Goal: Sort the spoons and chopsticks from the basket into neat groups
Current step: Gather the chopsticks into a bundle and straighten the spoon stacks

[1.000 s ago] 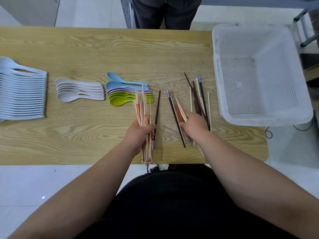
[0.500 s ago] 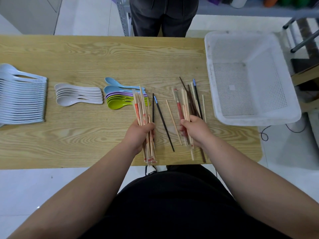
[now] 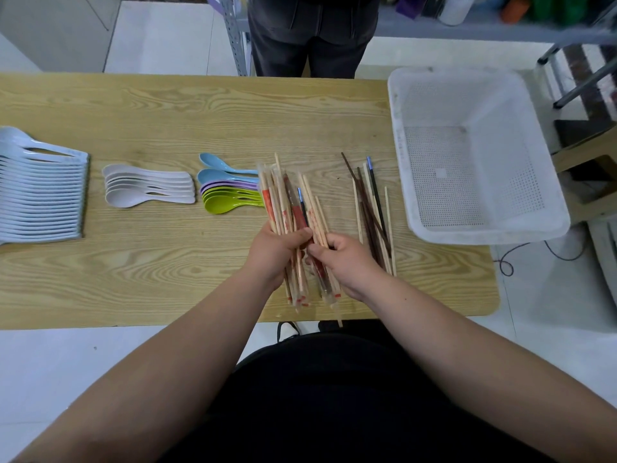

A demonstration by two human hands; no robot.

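**Bamboo bundles meet between two hands**

Left hand (image 3: 273, 252) is curled round a thick bundle of wrapped chopsticks (image 3: 278, 202), thumb laid across the front, the sticks fanning away beyond the knuckles. Right hand (image 3: 345, 262) grips a smaller sheaf (image 3: 317, 218) just beside it, and the two lots touch between the thumbs. A dark blue-tipped chopstick (image 3: 302, 203) sits among the pale ones just past the left thumb.

The step looks like feeding the sheaf into the bundle. Done well, the left fingers loosen only enough to admit it. The ends nearest the wrists are then squared against the surface (image 3: 160, 272). The dark stick probably wants pulling out first, since it matches the loose chopsticks (image 3: 374, 212) lying just off the right hand's outer side.

Below the wrists the bundle's ends come close to the surface's near edge, and one stick appears to pass over it, so a slack grip could drop sticks to the floor. The fanned tips reach next to the coloured spoons (image 3: 227, 198) beyond the left hand, and a wide swing could scatter them. Bare wood shows off the left hand's outer side. The basket (image 3: 480, 236) stands past the loose chopsticks.
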